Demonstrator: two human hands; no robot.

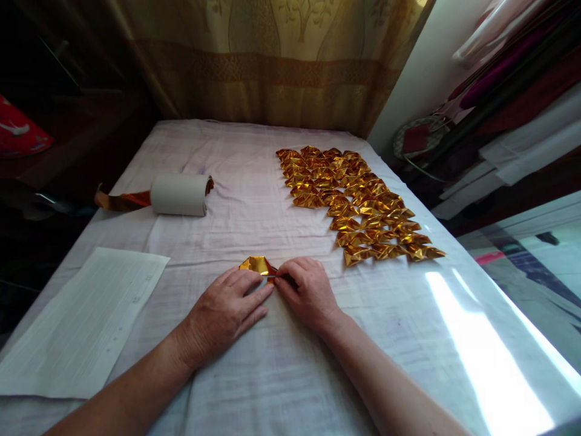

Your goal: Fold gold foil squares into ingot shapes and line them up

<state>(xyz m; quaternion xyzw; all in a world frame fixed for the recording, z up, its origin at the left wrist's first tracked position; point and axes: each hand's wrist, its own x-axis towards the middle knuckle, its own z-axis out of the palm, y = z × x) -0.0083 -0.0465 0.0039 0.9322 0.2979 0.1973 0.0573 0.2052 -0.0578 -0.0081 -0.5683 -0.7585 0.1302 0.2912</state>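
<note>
A partly folded piece of gold foil paper (pixel 256 264) lies on the cloth-covered table in front of me. My left hand (pixel 229 303) holds its left side, fingers bent over it and partly hiding it. At the paper's right end, my right hand (pixel 305 287) pinches the edge between thumb and fingers. Several rows of folded gold foil pieces (pixel 358 200), pointed at both ends, are laid out close together at the back right.
A pale roll (pixel 178 195) with a strip of gold foil (pixel 122 201) beside it lies at the back left. White sheets of paper (pixel 86 321) rest at the left. A curtain (pixel 272 66) hangs behind the table (pixel 236 224); clothes (pixel 521 121) hang at the right.
</note>
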